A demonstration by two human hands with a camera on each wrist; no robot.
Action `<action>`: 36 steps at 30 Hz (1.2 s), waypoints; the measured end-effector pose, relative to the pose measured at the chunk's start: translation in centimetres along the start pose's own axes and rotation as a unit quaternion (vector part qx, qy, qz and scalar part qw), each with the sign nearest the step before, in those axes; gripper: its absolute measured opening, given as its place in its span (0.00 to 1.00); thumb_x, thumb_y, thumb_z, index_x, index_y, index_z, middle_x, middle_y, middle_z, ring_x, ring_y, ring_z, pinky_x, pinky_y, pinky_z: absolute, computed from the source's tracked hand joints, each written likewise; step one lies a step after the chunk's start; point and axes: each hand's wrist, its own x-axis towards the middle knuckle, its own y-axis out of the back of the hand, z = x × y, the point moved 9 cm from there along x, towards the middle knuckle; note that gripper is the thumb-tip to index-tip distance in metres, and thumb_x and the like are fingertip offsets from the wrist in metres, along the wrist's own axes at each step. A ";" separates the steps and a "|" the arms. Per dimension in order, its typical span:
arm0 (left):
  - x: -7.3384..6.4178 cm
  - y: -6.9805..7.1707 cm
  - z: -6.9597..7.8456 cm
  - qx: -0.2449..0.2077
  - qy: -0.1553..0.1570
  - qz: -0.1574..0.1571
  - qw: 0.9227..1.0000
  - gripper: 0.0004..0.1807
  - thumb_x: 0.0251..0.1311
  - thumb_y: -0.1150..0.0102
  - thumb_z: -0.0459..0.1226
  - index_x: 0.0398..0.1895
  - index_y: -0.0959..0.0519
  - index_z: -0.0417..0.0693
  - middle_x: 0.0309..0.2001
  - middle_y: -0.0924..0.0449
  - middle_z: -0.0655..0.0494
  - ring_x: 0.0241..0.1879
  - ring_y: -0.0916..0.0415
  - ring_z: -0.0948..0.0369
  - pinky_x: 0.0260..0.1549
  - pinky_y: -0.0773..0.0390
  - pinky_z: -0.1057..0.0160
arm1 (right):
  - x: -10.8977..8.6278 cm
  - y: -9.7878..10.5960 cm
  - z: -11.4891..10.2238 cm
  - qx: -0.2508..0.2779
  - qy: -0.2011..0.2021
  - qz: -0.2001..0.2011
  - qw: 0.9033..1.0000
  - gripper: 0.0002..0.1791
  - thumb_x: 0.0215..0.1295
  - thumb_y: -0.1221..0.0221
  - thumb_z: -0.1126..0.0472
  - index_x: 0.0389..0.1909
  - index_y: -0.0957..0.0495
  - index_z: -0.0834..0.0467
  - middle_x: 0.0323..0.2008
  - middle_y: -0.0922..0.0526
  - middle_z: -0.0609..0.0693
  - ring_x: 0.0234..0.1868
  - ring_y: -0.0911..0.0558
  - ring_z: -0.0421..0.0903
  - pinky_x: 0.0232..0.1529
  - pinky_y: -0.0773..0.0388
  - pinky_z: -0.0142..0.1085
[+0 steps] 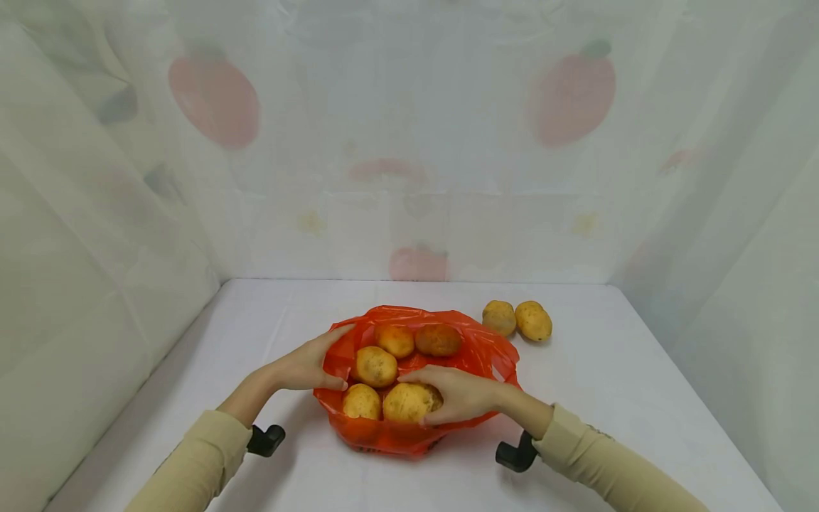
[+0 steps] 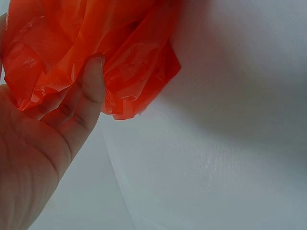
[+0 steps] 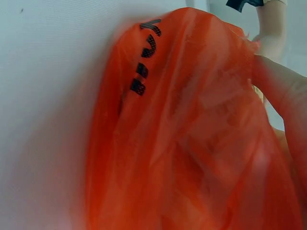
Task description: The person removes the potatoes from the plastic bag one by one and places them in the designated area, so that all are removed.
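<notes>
A red plastic bag (image 1: pixel 409 441) lies with its mouth spread wide, several potatoes inside. My left hand (image 1: pixel 313 364) holds the bag's left rim; in the left wrist view its fingers (image 2: pixel 91 91) press against the crumpled plastic from outside. Reaching over the front right of the mouth, my right hand (image 1: pixel 463 393) grips a large potato (image 1: pixel 407 402), fingers on top and thumb at its near side. Beside that one sit a smaller potato (image 1: pixel 362 402) and another potato (image 1: pixel 376 367). Printed bag plastic (image 3: pixel 192 120) covers most of the right wrist view.
Two potatoes lie outside the bag at the back right, one potato (image 1: pixel 499 317) next to another potato (image 1: pixel 534 321). A white cloth covers the table (image 1: pixel 614 398). Pale printed curtains (image 1: pixel 409 128) enclose its back and sides.
</notes>
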 end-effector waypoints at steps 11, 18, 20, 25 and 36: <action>0.0 -0.2 -0.2 -0.005 -0.004 0.005 1.000 0.51 0.45 0.31 0.38 0.71 0.50 0.62 0.66 0.42 0.55 0.61 0.40 0.51 0.53 0.29 0.46 | -0.4 1.6 -0.4 0.009 0.009 0.026 1.000 0.35 0.57 0.38 0.51 0.65 0.39 0.45 0.60 0.33 0.39 0.60 0.34 0.37 0.61 0.34 0.39; 0.0 -0.3 -0.2 -0.001 -0.004 0.008 1.000 0.50 0.45 0.31 0.39 0.71 0.50 0.62 0.66 0.42 0.54 0.61 0.41 0.51 0.53 0.29 0.46 | -1.1 2.5 -0.2 0.013 -0.004 0.043 0.999 0.36 0.56 0.38 0.49 0.66 0.41 0.42 0.61 0.35 0.38 0.61 0.34 0.38 0.62 0.34 0.41; 0.1 -0.3 -0.2 -0.002 -0.006 0.008 1.000 0.50 0.46 0.31 0.38 0.71 0.50 0.61 0.66 0.42 0.54 0.61 0.41 0.51 0.52 0.29 0.46 | -1.3 2.7 0.0 0.010 -0.007 0.047 0.999 0.37 0.56 0.38 0.49 0.66 0.41 0.42 0.62 0.35 0.38 0.61 0.35 0.38 0.61 0.34 0.42; 0.1 -0.3 -0.1 -0.003 -0.012 0.010 1.000 0.50 0.46 0.31 0.38 0.71 0.49 0.61 0.66 0.42 0.54 0.61 0.40 0.51 0.53 0.30 0.46 | -1.8 3.7 0.2 0.005 -0.003 0.063 0.998 0.37 0.56 0.37 0.49 0.66 0.41 0.41 0.62 0.36 0.36 0.62 0.36 0.37 0.61 0.35 0.42; 0.0 -0.4 -0.1 -0.004 -0.012 0.008 1.000 0.50 0.46 0.31 0.38 0.71 0.50 0.61 0.66 0.42 0.54 0.62 0.41 0.51 0.54 0.31 0.45 | -3.2 6.4 -0.5 -0.011 0.023 0.110 0.994 0.37 0.55 0.36 0.50 0.65 0.38 0.47 0.62 0.35 0.37 0.62 0.35 0.38 0.61 0.35 0.44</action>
